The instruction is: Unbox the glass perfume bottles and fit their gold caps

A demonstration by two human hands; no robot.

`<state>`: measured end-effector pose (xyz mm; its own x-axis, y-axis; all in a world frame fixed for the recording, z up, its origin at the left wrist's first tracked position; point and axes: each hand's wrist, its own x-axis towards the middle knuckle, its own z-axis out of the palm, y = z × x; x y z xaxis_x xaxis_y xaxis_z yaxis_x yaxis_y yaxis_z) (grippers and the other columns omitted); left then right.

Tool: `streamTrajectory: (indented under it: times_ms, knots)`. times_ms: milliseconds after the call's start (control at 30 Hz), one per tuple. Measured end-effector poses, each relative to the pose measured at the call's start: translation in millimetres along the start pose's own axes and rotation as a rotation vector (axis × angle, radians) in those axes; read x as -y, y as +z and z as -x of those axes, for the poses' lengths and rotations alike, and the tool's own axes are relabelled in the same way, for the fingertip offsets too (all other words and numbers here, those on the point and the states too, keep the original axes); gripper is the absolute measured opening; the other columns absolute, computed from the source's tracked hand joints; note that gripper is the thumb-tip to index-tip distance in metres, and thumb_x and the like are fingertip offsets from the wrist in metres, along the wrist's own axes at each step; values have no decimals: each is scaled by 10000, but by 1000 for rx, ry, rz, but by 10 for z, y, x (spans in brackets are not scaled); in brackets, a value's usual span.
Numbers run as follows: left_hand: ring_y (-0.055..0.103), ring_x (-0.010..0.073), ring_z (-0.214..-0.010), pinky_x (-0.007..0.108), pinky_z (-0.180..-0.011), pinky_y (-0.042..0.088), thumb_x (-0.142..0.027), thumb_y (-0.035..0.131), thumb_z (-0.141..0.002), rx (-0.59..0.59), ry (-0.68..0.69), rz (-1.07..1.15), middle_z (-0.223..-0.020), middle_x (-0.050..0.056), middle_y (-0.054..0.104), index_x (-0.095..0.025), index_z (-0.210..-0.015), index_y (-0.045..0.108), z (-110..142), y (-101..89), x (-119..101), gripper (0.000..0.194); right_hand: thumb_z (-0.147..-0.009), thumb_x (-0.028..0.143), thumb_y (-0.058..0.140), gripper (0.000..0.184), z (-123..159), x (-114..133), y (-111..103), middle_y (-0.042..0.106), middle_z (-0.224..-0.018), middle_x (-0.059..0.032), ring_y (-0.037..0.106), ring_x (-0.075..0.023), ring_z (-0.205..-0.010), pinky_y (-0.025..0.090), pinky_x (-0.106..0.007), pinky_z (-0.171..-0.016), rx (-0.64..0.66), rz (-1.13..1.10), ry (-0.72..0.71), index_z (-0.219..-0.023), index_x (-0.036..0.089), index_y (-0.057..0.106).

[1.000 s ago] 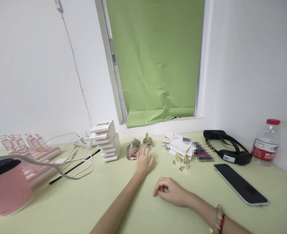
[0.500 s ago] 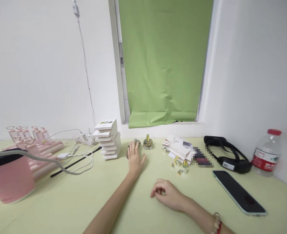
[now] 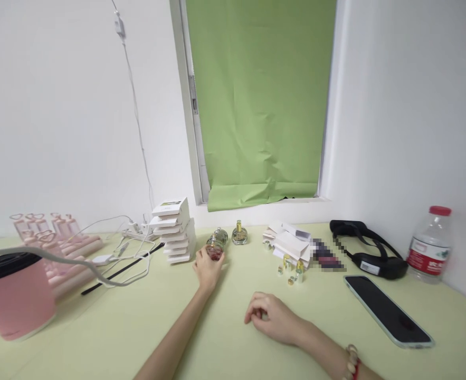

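Note:
My left hand [image 3: 208, 270] has its thumb and fingers around the near side of a small glass perfume bottle [image 3: 215, 253] that looks reddish. Directly behind it stands clear glass perfume bottles [image 3: 219, 236], partly overlapping one another. To their right, apart from the hand, is a perfume bottle with a gold neck [image 3: 239, 235]. On the table [image 3: 225, 343] rests my right hand [image 3: 270, 315], its fingers curled in with nothing visible in them. Small gold and silver caps [image 3: 298, 272] lie beyond it to the right.
Left of the bottles rises a stack of white boxes [image 3: 175, 232]. White cables [image 3: 148, 258], pink tubes [image 3: 74, 250] and a pink cup [image 3: 17, 298] are farther left. To the right are folded white papers [image 3: 290, 243], a black headset [image 3: 379, 264], a phone [image 3: 389, 311] and a plastic bottle [image 3: 430, 248].
My left hand, which lay spread over the bottles, has drawn back toward me and closed on the reddish bottle. The right hand stays in place. The view has shifted slightly.

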<state>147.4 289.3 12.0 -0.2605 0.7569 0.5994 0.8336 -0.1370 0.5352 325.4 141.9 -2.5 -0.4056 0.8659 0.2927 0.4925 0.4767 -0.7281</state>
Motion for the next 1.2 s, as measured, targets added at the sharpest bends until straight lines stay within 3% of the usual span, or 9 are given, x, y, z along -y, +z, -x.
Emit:
streamTrajectory:
  times_ms: [133, 233, 433, 567, 833, 967, 1067, 1200]
  knots:
    - [485, 270, -1016, 416, -866, 375, -504, 590, -657, 35, 87, -27, -996, 84, 478, -190, -1028, 509, 108, -86, -4, 492, -719, 70, 449, 264, 16, 29, -23, 589, -831, -2, 511, -73, -626, 383, -172, -583, -12, 87, 2, -797, 192, 670]
    - [496, 260, -977, 402, -851, 380, -540, 597, -637, 93, 192, 5, -953, 67, 484, -199, -965, 529, 208, -155, -13, 478, -723, 81, 461, 253, 26, 66, -87, 612, -825, 10, 523, -83, -625, 372, -196, -606, -89, 255, 31, -802, 213, 662]
    - [501, 196, -865, 339, -808, 383, -462, 553, -724, 297, 526, 172, -876, 37, 532, -203, -801, 498, 405, -343, -108, 275, -763, 149, 462, 238, 11, -40, -385, 635, -968, 0, 585, -151, -806, 373, -254, -682, -339, 507, 234, -905, 236, 632]
    - [487, 171, -770, 306, -731, 393, -406, 508, -771, 467, 650, 257, -798, 29, 530, -200, -791, 488, 509, -449, -220, 208, -761, 161, 459, 272, 23, -211, -583, 616, -1042, -37, 565, -177, -873, 363, -289, -737, -435, 664, 358, -965, 220, 630]
    - [497, 163, -742, 306, -711, 392, -428, 489, -784, 626, 739, 311, -796, 41, 558, -189, -801, 507, 647, -543, -372, 240, -643, 217, 578, 235, 97, -217, -754, 553, -1140, -86, 434, -255, -1058, 256, -401, -885, -375, 906, 299, -846, 219, 697]
    - [513, 153, -718, 286, -677, 404, -424, 528, -754, 659, 656, 382, -767, 29, 576, -192, -770, 503, 699, -522, -404, 233, -676, 201, 575, 134, 108, -198, -780, 564, -1127, -89, 415, -264, -1078, 214, -425, -925, -306, 930, 341, -690, 227, 706]
    - [521, 147, -693, 267, -632, 409, -435, 557, -731, 668, 584, 424, -733, 20, 575, -193, -728, 500, 735, -485, -419, 248, -700, 158, 562, 178, 108, -214, -765, 562, -1148, -82, 430, -250, -1061, 204, -424, -937, -255, 948, 319, -597, 226, 690]
    - [524, 143, -669, 257, -604, 410, -446, 573, -719, 671, 581, 463, -706, 19, 575, -193, -683, 500, 769, -469, -444, 266, -700, 199, 593, 122, 111, -217, -769, 572, -1122, -82, 443, -239, -1048, 231, -402, -925, -231, 955, 287, -646, 223, 700]
